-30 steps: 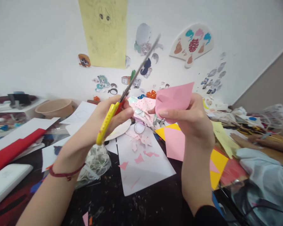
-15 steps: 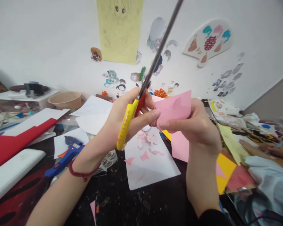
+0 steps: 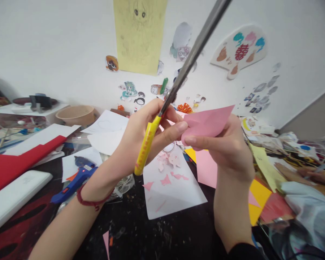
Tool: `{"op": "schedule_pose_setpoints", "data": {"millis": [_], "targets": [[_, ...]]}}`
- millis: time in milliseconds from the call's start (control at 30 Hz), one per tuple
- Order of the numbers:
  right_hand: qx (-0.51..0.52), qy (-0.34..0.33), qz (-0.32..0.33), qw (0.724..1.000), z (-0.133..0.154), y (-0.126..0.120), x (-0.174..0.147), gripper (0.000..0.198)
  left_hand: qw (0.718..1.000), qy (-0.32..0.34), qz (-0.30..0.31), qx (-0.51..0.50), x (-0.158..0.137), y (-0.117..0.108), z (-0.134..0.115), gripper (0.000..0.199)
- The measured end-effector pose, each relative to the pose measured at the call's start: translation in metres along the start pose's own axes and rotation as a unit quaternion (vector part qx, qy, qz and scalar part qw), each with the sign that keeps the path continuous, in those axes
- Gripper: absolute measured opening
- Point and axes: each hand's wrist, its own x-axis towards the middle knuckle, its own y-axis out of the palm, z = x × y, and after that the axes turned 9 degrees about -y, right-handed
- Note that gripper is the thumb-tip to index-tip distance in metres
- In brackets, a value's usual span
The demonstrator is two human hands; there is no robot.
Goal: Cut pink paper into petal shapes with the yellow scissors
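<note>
A folded piece of pink paper [image 3: 207,121] is held up in front of me, above the desk. My right hand [image 3: 234,148] pinches its lower right part, thumb on the near side. At its left edge, the thumb and fingers of my left hand [image 3: 137,135] close on the same paper. A pair of scissors [image 3: 147,146] with yellow handle hangs in my left hand, its blades pointing up and to the right, away from the paper. Below lies a white sheet [image 3: 176,195] with pink scraps [image 3: 165,180] on it.
A blue glue gun [image 3: 73,182] lies at left near a white box-like device [image 3: 18,198] and red card [image 3: 24,157]. Pink and yellow sheets [image 3: 261,196] lie at right. Another person's hand [image 3: 319,175] is at far right. The wall [image 3: 56,43] rises behind the desk.
The pink paper has turned and its upper corner has shifted right. The scissor blades have swung further right and nearer to me. Both hands keep their hold.
</note>
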Motion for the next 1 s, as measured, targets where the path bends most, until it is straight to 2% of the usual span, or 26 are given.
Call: {"op": "schedule_pose_setpoints", "data": {"millis": [100, 200, 333, 433, 567, 733, 900, 1000], "targets": [[-0.004, -0.031, -0.019, 0.999, 0.001, 0.003, -0.001, 0.018, 1.0, -0.017, 0.004, 0.011, -0.001, -0.001, -0.003, 0.024], [-0.023, -0.032, -0.021, 0.999, 0.001, 0.005, -0.001, 0.02, 0.999, -0.024, -0.01, 0.045, -0.003, -0.001, -0.006, 0.029], [-0.064, -0.047, -0.03, 0.996, -0.001, 0.005, -0.003, 0.011, 0.995, -0.014, -0.04, 0.093, -0.003, -0.002, -0.004, 0.032], [-0.085, -0.055, -0.039, 0.994, -0.004, 0.006, -0.003, 0.016, 0.992, -0.002, -0.054, 0.118, -0.003, -0.003, -0.002, 0.03], [-0.093, -0.043, -0.04, 0.994, -0.006, 0.008, -0.002, 0.019, 0.991, 0.007, -0.071, 0.109, -0.002, -0.004, -0.001, 0.027], [-0.087, -0.029, -0.032, 0.995, -0.007, 0.013, 0.001, 0.011, 0.992, 0.01, -0.09, 0.089, -0.002, -0.006, -0.003, 0.029], [-0.078, -0.078, -0.072, 0.991, -0.015, 0.019, 0.005, 0.008, 0.988, 0.012, -0.093, 0.125, -0.002, -0.008, -0.002, 0.03], [-0.079, -0.103, -0.099, 0.987, -0.019, 0.021, 0.007, 0.012, 0.986, 0.01, -0.101, 0.132, -0.001, -0.007, -0.002, 0.029]]}}
